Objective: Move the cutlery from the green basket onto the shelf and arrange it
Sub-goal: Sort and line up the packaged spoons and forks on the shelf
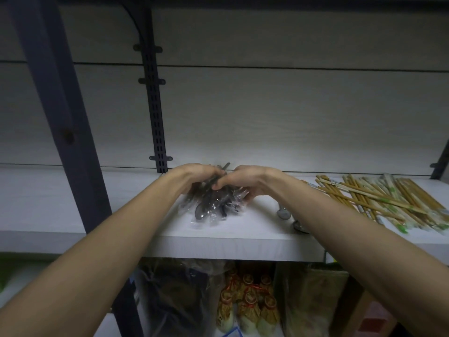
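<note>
A bundle of black plastic spoons (211, 205) in clear wrappers lies on the white shelf (230, 242), bowls toward me. My left hand (194, 175) and my right hand (245, 181) both curl over the far end of the bundle, gripping the handles from either side. One dark handle sticks up between the two hands. Two metal spoons (283, 213) lie on the shelf just right of the bundle, partly hidden under my right forearm. The green basket is out of view.
A heap of wrapped wooden chopsticks (386, 203) covers the shelf's right part. A dark slotted upright (155, 113) runs up the back wall behind my hands, and a dark post (63, 117) stands at left. Packaged goods (247, 305) fill the shelf below.
</note>
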A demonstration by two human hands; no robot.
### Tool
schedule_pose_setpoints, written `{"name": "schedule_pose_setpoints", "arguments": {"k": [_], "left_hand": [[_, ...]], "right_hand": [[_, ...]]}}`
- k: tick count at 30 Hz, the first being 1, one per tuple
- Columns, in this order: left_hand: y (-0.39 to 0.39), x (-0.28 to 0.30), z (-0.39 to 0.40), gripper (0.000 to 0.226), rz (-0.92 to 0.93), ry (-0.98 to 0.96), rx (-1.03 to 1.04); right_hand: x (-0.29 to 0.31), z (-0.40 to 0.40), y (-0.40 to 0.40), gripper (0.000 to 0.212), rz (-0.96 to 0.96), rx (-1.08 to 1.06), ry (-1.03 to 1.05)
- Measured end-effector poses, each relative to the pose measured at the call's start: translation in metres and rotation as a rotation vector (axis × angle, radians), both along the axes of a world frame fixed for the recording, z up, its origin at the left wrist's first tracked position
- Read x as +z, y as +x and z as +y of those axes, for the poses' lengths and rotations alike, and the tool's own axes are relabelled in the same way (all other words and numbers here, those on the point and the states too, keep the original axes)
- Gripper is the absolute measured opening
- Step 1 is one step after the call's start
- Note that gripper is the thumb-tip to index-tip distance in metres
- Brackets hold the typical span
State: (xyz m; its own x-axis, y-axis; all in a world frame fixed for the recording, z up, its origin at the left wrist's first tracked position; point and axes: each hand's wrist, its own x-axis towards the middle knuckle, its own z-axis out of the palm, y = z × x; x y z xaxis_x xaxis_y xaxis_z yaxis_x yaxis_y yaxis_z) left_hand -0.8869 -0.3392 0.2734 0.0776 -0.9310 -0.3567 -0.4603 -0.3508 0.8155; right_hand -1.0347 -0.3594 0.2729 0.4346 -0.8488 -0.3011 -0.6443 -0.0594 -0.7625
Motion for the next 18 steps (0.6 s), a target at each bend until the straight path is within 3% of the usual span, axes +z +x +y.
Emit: {"name": "schedule_pose_setpoints", "arguments": {"k": [5, 10, 14, 18], "left_hand": [[0.004, 0.0, -0.004, 0.04, 0.217, 0.003, 0.072], [0.005, -0.004, -0.007, 0.029, 0.342, -0.017, 0.148], [0.0, -0.003, -0.013, 0.024, 0.494, -0.116, 0.21], [-0.004, -0.005, -0.018, 0.024, 0.561, -0.442, 0.247]], "right_hand": [[0.006, 0.003, 0.008, 0.019, -0.17, -0.058, 0.137], [-0.002, 0.009, 0.01, 0.008, -0.288, -0.094, 0.164], [-0.01, 0.008, 0.021, 0.025, -0.493, -0.178, 0.064], [-0.014, 0.008, 0.031, 0.017, -0.577, -0.243, -0.335]]}}
